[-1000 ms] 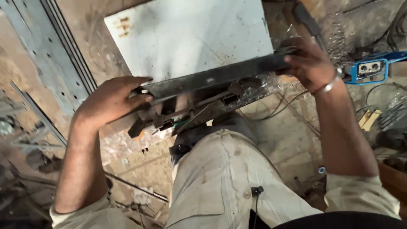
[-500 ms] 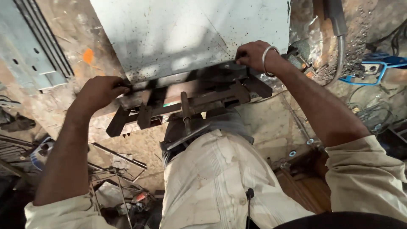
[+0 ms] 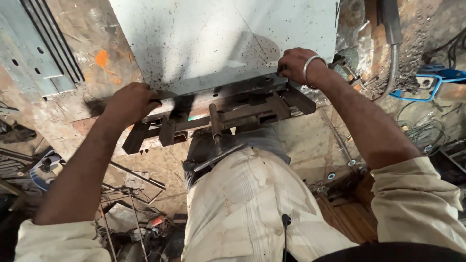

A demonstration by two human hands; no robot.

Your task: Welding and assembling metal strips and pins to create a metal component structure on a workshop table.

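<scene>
Grey sheet metal point(image 3: 223, 41), flat and pale with a scatter of dark specks, lies across the top of the view, its near edge running from left to right and rising slightly toward the right. That edge rests on a dark steel frame point(image 3: 218, 114) of welded bars and short square tubes, rusty and rough, whose long axis follows the same tilted line; a round rod sticks out from it toward the person's knee. The left hand point(image 3: 130, 103) is closed over the left end of the frame's top bar, fingers wrapped on the edge where sheet and bar meet. The right hand point(image 3: 297, 65), with a plain metal bangle point(image 3: 310, 68) on the wrist, grips the right end of the sheet's near edge, fingers curled tight. Both sleeves and the trousers point(image 3: 247, 204) are cream cloth, stained. Ribbed grey metal channels point(image 3: 36, 48) lie at the upper left on a rust-brown floor point(image 3: 104, 60) marked with an orange spot. A blue clamp-like tool point(image 3: 427, 85) sits well apart at the right, near loose wires.
</scene>
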